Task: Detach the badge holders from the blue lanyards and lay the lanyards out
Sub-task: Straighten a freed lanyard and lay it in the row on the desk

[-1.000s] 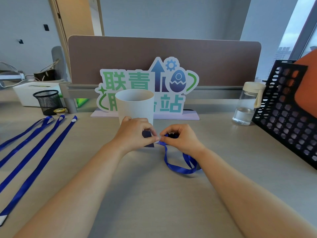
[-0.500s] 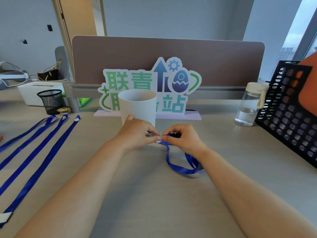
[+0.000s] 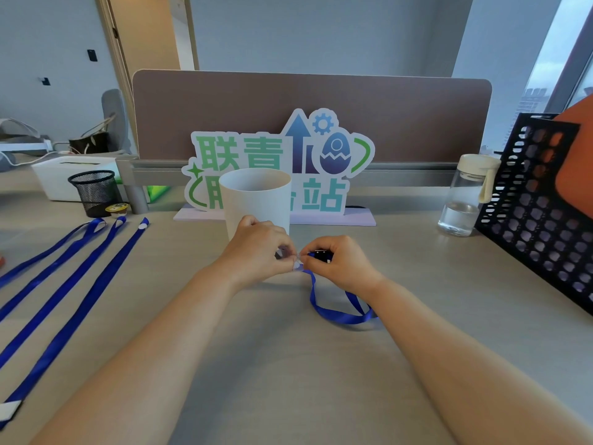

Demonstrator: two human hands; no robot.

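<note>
Cutout desk sign [image 3: 263, 152], 联青 on top, 站 below, remainder hidden behind cup [image 3: 256, 197]

A single head-worn wide-angle camera is looking forward and down across the counter [image 3: 288, 364] from close above its near edge, facing the divider panel [image 3: 321, 101] standing along the far side.
</note>
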